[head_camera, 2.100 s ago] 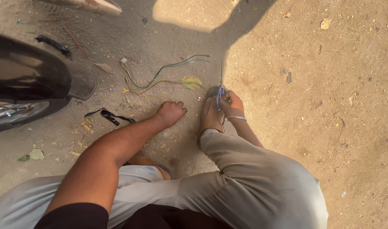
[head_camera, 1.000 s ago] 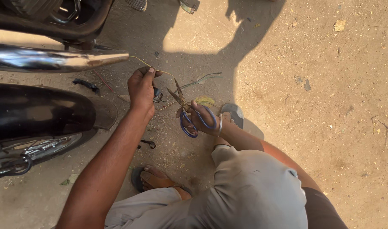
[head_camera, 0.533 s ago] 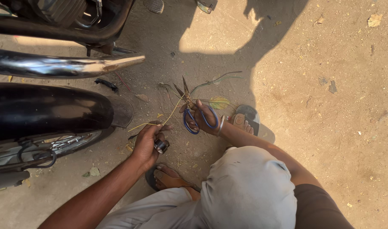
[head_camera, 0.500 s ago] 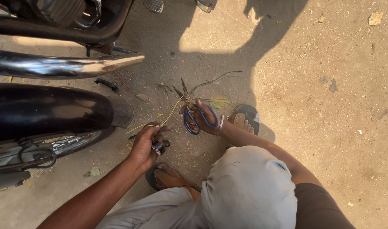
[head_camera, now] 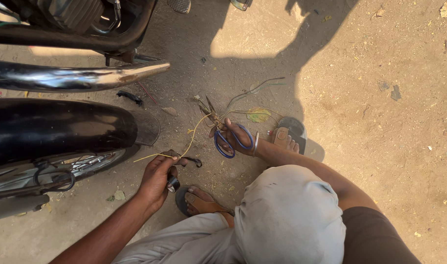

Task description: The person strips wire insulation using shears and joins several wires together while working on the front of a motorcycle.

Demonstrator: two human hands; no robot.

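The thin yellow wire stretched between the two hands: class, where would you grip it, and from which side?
Grip the thin yellow wire at its free middle span, coming from above. It runs bare and fairly taut between the left hand and the blue-handled scissors in the right hand, clear of the dirt ground.
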